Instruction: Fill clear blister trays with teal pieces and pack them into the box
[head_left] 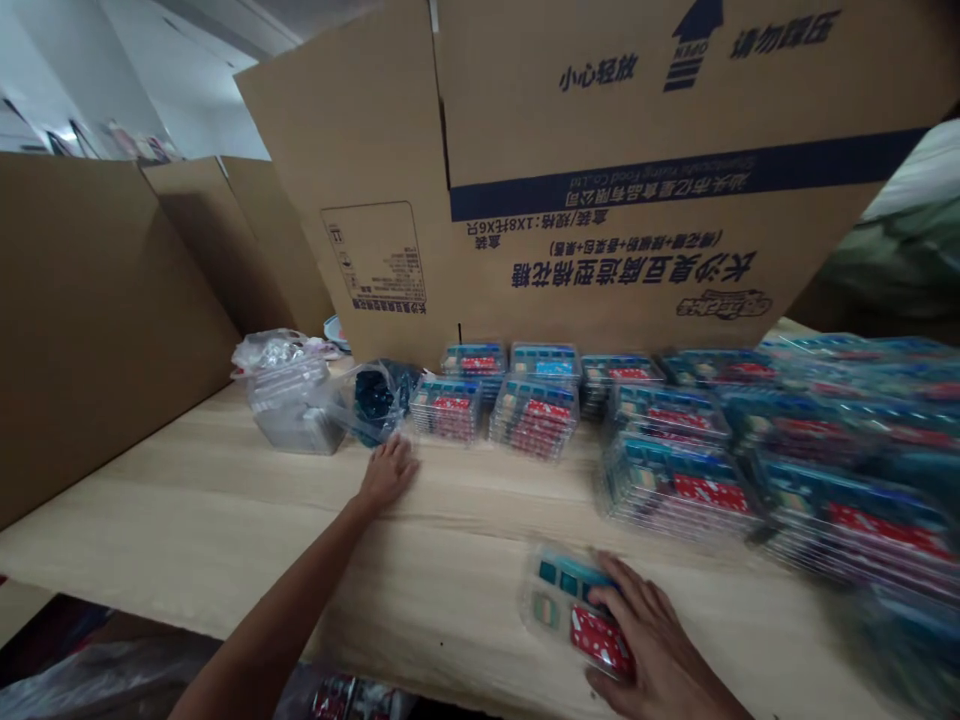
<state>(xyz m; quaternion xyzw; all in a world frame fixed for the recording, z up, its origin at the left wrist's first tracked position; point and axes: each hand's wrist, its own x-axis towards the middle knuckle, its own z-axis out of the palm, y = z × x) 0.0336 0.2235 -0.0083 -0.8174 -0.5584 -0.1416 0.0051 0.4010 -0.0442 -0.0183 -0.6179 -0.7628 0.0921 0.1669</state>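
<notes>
My right hand (645, 630) grips a clear plastic tray (559, 610) over the front of the table, its fingers over the right side. Inside the tray are dark teal pieces, a pale piece and a red packet with white spots. Farther left, my left hand (388, 470) lies low over the tabletop, fingers stretched forward and slightly blurred. Just beyond its fingertips is a clear plastic bag (373, 400) with dark teal packets; whether they touch I cannot tell. Left of the bag is a stack of clear empty trays (296, 405).
Stacks of filled trays (679, 485) stand on the wooden table (465, 530), in rows from the middle to the right. A large printed cardboard box (600, 215) rises behind them. Another cardboard box (97, 320) stands at left. Plastic wrapping (112, 685) shows below the table's front edge.
</notes>
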